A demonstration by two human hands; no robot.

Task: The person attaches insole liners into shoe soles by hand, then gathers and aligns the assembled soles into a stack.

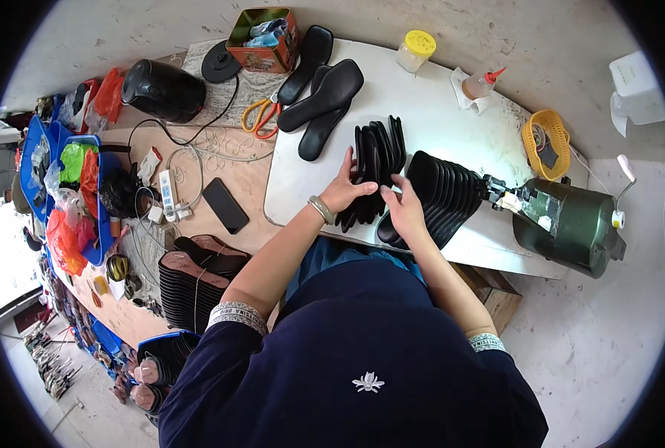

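A loose bunch of black shoe insoles (377,160) stands on edge on the white tabletop in front of me. My left hand (342,192) is curved round the bunch's near left side, fingers along the outermost insole and thumb across the near part. My right hand (405,211) is at the bunch's near right side, its thumb and forefinger apart; its other fingers are partly hidden. Just right of it, a tighter row of black insoles (444,190) leans in an overlapping line. Further back, several single black insoles (325,97) lie crossed over one another.
A dark green cylindrical machine (568,224) with a lamp stands at the right edge. Behind are a yellow basket (548,142), a glue bottle (480,84) and a yellow-lidded jar (416,51). Leftward lie scissors (261,119), a phone (226,205), a kettle (164,91) and stacked insoles (187,287).
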